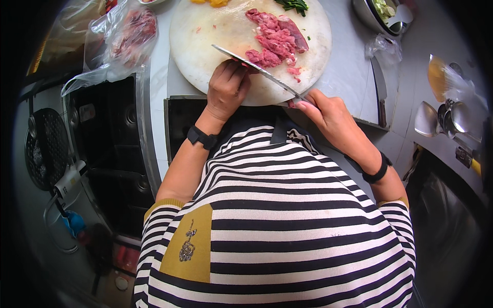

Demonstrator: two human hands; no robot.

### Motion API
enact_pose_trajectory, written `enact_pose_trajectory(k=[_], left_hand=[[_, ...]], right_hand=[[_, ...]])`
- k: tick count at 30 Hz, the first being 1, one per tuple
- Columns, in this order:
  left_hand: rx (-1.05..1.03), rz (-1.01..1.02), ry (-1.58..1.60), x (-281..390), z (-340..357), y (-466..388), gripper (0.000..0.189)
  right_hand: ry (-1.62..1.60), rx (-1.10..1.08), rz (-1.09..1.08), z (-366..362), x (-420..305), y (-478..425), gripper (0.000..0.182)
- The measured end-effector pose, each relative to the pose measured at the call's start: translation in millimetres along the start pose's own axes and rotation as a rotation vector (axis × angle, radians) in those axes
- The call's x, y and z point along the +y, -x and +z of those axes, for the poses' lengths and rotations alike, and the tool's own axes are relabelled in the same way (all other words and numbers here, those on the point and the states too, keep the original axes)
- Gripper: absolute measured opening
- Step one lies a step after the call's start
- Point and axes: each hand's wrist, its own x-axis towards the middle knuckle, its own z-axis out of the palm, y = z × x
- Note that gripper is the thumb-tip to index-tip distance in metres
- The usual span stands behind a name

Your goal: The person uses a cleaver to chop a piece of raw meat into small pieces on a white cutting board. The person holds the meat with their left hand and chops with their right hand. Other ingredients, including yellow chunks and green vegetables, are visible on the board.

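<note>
My right hand [327, 111] grips the handle end of a kitchen knife [265, 73], whose blade slants across the near part of a round white cutting board [196, 65]. Beside the blade, the curled fingers of my left hand [229, 82] press on a piece of red meat [252, 70], mostly hidden by the hand and knife. Beyond the blade lies a pile of sliced raw meat [271, 38], with a larger strip of meat [294, 34] along its right side. A small meat scrap [291, 104] is near my right fingertips.
Chopped greens [292, 4] and yellow-orange pieces [212, 2] are at the board's far edge. Meat in a clear plastic bag [133, 38] lies left. Rightward are a second knife [379, 82], a crumpled plastic bag [384, 48], a bowl [364, 17] with pale vegetables, and metal spatulas [425, 119].
</note>
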Motion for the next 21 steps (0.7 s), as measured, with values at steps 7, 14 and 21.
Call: enact_pose_trajectory(k=[7,14,21], left_hand=[[-0.006,-0.005,0.011,1.6,-4.2,-6.2,0.022],[0.004,0.002,0.032,2.9,-6.0,-7.7,0.017],[0.007,0.0,0.033,1.7,-4.4,-3.1,0.02]], right_hand=[[-0.003,0.075,-0.122,33.8,7.9,-66.4,0.038],[-0.085,0.073,-0.079,20.9,4.7,-64.1,0.036],[-0.042,-0.11,0.06,-17.9,4.7,-11.8,0.038]])
